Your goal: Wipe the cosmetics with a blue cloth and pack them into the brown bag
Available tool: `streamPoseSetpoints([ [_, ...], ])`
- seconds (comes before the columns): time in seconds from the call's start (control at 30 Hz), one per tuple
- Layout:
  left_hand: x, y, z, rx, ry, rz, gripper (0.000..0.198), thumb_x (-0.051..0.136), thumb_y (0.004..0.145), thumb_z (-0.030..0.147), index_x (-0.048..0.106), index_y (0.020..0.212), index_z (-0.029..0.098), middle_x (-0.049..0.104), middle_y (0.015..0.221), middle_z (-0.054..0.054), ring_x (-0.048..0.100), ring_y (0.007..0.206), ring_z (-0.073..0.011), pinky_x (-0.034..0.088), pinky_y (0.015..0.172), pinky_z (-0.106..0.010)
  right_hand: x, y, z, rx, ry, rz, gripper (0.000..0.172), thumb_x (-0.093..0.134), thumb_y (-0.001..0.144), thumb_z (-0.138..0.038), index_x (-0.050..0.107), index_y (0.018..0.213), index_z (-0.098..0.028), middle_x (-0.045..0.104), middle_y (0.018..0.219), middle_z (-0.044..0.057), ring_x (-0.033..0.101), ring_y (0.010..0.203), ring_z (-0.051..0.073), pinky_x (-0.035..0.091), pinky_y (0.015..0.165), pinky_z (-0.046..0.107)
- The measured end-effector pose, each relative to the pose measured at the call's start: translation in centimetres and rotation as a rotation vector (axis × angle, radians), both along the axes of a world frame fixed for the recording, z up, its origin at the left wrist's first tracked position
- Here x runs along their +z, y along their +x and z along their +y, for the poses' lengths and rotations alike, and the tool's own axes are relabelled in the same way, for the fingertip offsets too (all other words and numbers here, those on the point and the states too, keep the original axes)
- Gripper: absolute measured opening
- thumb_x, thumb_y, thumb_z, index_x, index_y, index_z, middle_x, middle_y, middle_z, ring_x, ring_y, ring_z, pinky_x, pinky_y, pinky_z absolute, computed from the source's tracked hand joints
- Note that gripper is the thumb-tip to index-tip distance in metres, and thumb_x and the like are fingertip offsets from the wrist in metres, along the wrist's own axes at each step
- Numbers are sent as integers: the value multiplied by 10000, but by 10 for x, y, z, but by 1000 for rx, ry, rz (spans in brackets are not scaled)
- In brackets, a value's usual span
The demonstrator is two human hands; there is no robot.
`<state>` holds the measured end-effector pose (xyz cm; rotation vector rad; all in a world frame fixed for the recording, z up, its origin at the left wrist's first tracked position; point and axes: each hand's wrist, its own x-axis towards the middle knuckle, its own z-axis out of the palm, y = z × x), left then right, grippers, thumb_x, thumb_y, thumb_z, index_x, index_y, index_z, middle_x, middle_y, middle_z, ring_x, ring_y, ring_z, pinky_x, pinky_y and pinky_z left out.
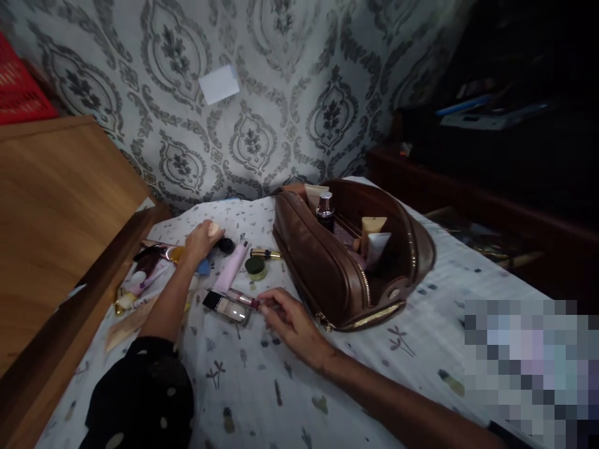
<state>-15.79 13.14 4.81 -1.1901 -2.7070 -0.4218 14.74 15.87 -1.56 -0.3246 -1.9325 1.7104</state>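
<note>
My left hand (202, 240) is closed round a small beige, rounded item, among cosmetics scattered on a printed bedsheet (290, 374). My right hand (287, 318) pinches a slim lip-gloss tube (243, 299) with a dark red cap, just above a small mirrored compact (226, 307). An open brown leather cosmetic bag (346, 249) stands to the right of both hands, holding tubes and a bottle (326, 209). Between the hands lie a pale pink tube (230, 268), a round green pot (255, 267) and a gold-capped lipstick (264, 253).
A wooden headboard or cabinet (60, 212) runs along the left, with more cosmetics (140, 284) piled beside it. A patterned wall (262, 93) is behind. Dark wooden furniture (491, 187) stands at the right. A pixelated patch covers the lower right.
</note>
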Motion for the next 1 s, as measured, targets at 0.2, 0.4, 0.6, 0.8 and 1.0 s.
streamPoseSetpoints([
  [0.2,26,33,-18,-139,245,-155,428,356,954,509,615,1047,182,692,986,-46,619,933,-202,465,849,-287,-1,-1,0,30,-80,-31,270,548,918,-415,602,1074,-201,591,983,56,610,780,148,545,640,270],
  [0.4,9,120,-51,-399,496,-566,487,426,927,596,613,1060,166,654,877,-28,585,793,-186,457,732,-279,-1,-3,0,86,-273,34,591,636,848,-541,494,1315,-208,588,1156,113,611,981,208,565,670,295],
  [0.6,-11,171,-79,-471,415,-545,510,502,927,551,554,1260,168,664,1083,-79,609,996,-251,454,917,-362,3,-7,3,163,-422,108,627,743,748,-556,541,1245,-232,626,1144,81,617,956,209,532,617,270],
  [0.8,-12,164,-94,-536,315,-534,842,734,782,511,360,1463,190,525,1398,-166,534,1239,-330,422,1054,-458,8,-5,4,104,-581,69,547,857,618,-509,662,999,-168,675,893,36,601,750,146,465,590,237],
  [1.0,-15,150,-122,-580,188,-328,298,562,899,245,644,1184,212,626,1258,-109,571,1198,-266,446,1052,-428,17,0,0,174,-777,124,520,818,648,-597,630,900,-184,698,818,27,654,676,154,501,602,264],
])
